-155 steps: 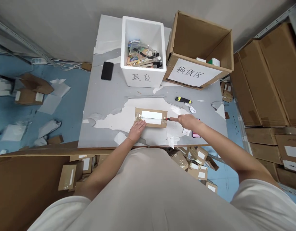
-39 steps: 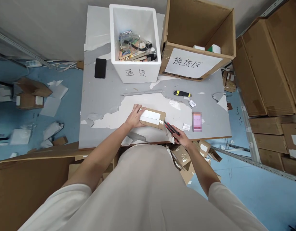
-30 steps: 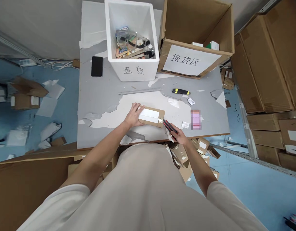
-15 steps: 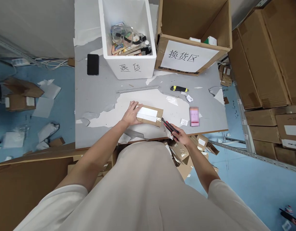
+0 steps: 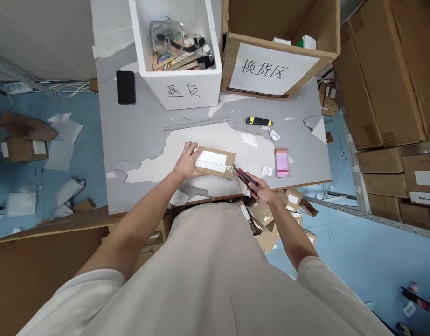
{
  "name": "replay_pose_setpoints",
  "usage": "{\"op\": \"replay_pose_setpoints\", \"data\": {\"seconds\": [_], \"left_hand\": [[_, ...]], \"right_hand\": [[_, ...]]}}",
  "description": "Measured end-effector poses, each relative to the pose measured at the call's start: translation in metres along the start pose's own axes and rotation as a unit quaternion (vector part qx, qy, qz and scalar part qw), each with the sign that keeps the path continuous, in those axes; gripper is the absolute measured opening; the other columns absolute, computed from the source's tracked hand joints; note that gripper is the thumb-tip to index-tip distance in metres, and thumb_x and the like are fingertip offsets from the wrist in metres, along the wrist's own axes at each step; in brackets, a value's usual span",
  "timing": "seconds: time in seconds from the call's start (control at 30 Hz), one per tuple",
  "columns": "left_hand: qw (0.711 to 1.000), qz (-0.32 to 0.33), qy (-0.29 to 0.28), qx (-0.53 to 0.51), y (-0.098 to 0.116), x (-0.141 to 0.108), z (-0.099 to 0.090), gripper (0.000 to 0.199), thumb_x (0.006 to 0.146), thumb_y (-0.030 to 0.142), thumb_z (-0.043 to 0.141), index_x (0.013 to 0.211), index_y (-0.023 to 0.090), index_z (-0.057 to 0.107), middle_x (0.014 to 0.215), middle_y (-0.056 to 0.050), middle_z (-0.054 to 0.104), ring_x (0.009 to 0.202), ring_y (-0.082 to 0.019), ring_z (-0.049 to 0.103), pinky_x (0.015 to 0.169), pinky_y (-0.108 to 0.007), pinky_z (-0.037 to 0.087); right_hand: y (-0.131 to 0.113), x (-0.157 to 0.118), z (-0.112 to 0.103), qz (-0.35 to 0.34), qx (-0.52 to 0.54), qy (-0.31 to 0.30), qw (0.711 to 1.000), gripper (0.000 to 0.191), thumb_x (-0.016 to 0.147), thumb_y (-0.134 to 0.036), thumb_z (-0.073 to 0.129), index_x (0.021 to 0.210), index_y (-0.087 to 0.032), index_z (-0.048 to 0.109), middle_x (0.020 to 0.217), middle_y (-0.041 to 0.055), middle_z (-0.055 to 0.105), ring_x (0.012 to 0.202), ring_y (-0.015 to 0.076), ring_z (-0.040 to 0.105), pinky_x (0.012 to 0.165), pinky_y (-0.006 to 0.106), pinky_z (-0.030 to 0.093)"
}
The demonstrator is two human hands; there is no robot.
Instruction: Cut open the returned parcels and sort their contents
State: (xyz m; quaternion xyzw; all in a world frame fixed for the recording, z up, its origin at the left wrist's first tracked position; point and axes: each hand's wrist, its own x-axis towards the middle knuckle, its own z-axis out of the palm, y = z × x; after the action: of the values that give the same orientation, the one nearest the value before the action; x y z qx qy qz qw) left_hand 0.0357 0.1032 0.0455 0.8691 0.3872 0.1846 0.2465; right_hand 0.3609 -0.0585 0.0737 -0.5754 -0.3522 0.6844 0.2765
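Red-black tool [image 5: 244, 176], tip indistinct, perhaps touches the cardboard box [image 5: 211, 161].

Loose, plain pale-grey shirt [image 5: 204, 275] spreading at six o'clock, soft creases [image 5: 233, 310] down its front, short whitish left sleeve [image 5: 78, 296] towards eight, matching right sleeve [image 5: 330, 280] towards four, bare forearms [image 5: 145, 212], bare left hand [image 5: 187, 162] and right hand [image 5: 261, 190]

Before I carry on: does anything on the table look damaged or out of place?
Yes: the grey table covering looks torn, with a ragged white patch showing around the small carton and a curled flap near its right edge. A crumpled paper scrap also lies near the yellow-and-black cutter.
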Motion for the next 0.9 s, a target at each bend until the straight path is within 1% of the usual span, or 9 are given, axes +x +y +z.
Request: {"op": "replay_pose_setpoints", "data": {"seconds": [0.1,0.17,0.27,0.4,0.5,0.63,0.73,0.8,0.9], "left_hand": [[1.000,-0.006,-0.005,0.001,0.001,0.000,0.000,0.100,0.052,0.059,0.077,0.135,0.014,0.044,0.132,-0.021,0.040,0.129,-0.044,0.029,0.106,-0.062,0.027],[1.000,-0.002,-0.011,0.003,0.001,0.001,-0.001,0.101,0.051,0.059,0.077,0.135,0.014,0.044,0.132,-0.021,0.040,0.128,-0.043,0.030,0.107,-0.061,0.027],[1.000,0.004,-0.007,0.006,0.001,0.001,0.000,0.102,0.050,0.060,0.077,0.134,0.013,0.045,0.130,-0.021,0.041,0.127,-0.043,0.031,0.107,-0.060,0.027],[1.000,-0.007,0.003,0.005,0.001,0.002,0.000,0.103,0.049,0.062,0.077,0.135,0.014,0.045,0.129,-0.021,0.041,0.127,-0.043,0.032,0.106,-0.060,0.027],[1.000,0.002,-0.007,0.008,0.000,0.002,0.000,0.103,0.048,0.060,0.078,0.135,0.015,0.045,0.130,-0.020,0.041,0.127,-0.042,0.032,0.107,-0.060,0.028],[0.999,0.020,0.001,0.027,-0.002,0.002,0.002,0.101,0.051,0.062,0.076,0.134,0.013,0.045,0.127,-0.020,0.041,0.125,-0.041,0.033,0.106,-0.058,0.030],[0.999,0.020,0.019,0.032,-0.002,0.000,0.004,0.100,0.053,0.064,0.074,0.134,0.012,0.045,0.125,-0.020,0.042,0.123,-0.040,0.035,0.105,-0.057,0.031],[0.999,0.021,0.020,0.032,-0.002,0.000,0.004,0.099,0.054,0.065,0.073,0.133,0.013,0.045,0.125,-0.020,0.042,0.123,-0.040,0.035,0.105,-0.058,0.031],[0.999,0.026,0.012,0.036,-0.001,0.000,0.004,0.098,0.054,0.064,0.074,0.132,0.013,0.046,0.124,-0.020,0.042,0.123,-0.040,0.035,0.105,-0.058,0.031]], "right_hand": [[-0.002,-0.001,-0.005,0.007,-0.011,-0.020,1.000,0.072,0.085,-0.052,0.058,0.148,-0.026,0.033,0.060,-0.0057,0.049,0.039,0.0060,0.039,0.034,0.019,0.030],[-0.002,0.000,-0.006,0.000,-0.025,-0.028,0.999,0.070,0.085,-0.051,0.058,0.147,-0.027,0.035,0.059,-0.0063,0.047,0.039,0.0060,0.039,0.034,0.019,0.031],[0.000,0.000,-0.003,-0.013,-0.032,-0.027,0.999,0.070,0.085,-0.052,0.059,0.146,-0.028,0.036,0.061,-0.0056,0.049,0.039,0.0058,0.040,0.034,0.019,0.031],[0.005,-0.007,0.001,-0.031,-0.019,-0.029,0.999,0.073,0.086,-0.053,0.057,0.149,-0.027,0.030,0.060,-0.0063,0.048,0.038,0.0056,0.038,0.033,0.019,0.032],[0.004,-0.006,0.003,-0.022,-0.014,-0.028,0.999,0.074,0.085,-0.053,0.058,0.149,-0.026,0.031,0.059,-0.0066,0.048,0.037,0.0055,0.037,0.033,0.019,0.031],[0.004,-0.004,0.006,-0.018,-0.001,-0.021,1.000,0.075,0.084,-0.052,0.060,0.148,-0.024,0.033,0.059,-0.0070,0.047,0.038,0.0055,0.038,0.034,0.019,0.031],[0.009,-0.010,0.006,-0.018,0.014,-0.028,0.999,0.075,0.085,-0.052,0.058,0.149,-0.025,0.029,0.060,-0.0069,0.048,0.038,0.0059,0.040,0.034,0.019,0.031],[0.012,-0.013,0.006,-0.012,0.017,-0.032,0.999,0.076,0.085,-0.052,0.058,0.150,-0.026,0.027,0.060,-0.0066,0.050,0.037,0.0063,0.040,0.033,0.019,0.030],[0.012,-0.009,0.008,-0.019,0.002,-0.040,0.999,0.073,0.085,-0.052,0.058,0.148,-0.028,0.031,0.062,-0.0060,0.051,0.037,0.0059,0.039,0.033,0.019,0.031]]}}
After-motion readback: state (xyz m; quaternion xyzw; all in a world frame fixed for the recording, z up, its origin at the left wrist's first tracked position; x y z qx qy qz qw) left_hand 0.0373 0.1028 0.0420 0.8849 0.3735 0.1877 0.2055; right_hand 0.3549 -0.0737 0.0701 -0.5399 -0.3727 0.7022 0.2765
